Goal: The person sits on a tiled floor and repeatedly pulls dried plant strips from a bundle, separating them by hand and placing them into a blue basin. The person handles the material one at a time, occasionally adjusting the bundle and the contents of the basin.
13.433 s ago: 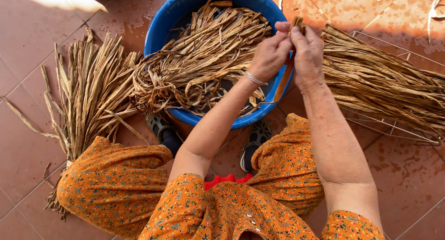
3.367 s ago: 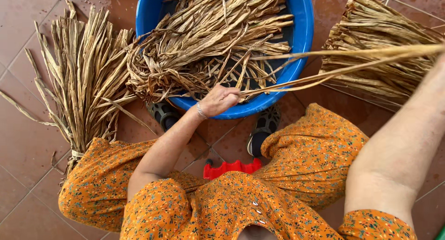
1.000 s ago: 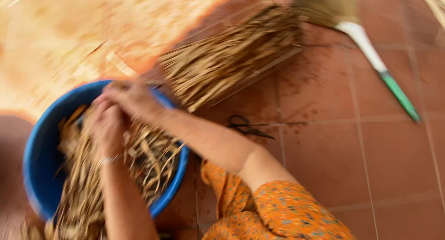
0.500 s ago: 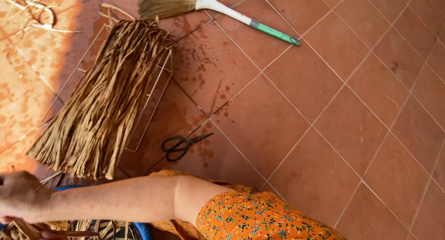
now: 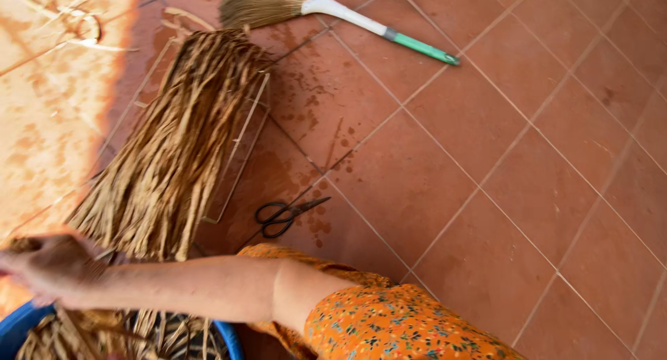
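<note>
My right arm reaches across the bottom of the head view toward the left, in an orange flowered sleeve. My right hand (image 5: 52, 268) is blurred, with its fingers closed around a few dried brown strands (image 5: 17, 245). It hovers over the rim of a blue basin (image 5: 14, 332) that holds more tangled dried strands (image 5: 149, 332). A long bundle of the same dried strands (image 5: 177, 141) lies just beyond the hand on a wire rack (image 5: 240, 155). My left hand is out of view.
Black scissors (image 5: 286, 214) lie on the red floor tiles right of the bundle. A straw broom (image 5: 267, 2) with a white and green handle (image 5: 389, 35) lies at the top. Wet spots mark the tiles near the rack. Sunlit floor with loose strands lies at the far left.
The view has swung slightly and drawn closer. My right hand stays over the basin's edge by the bundle's near end. Scissors, broom and bundle lie as before.
</note>
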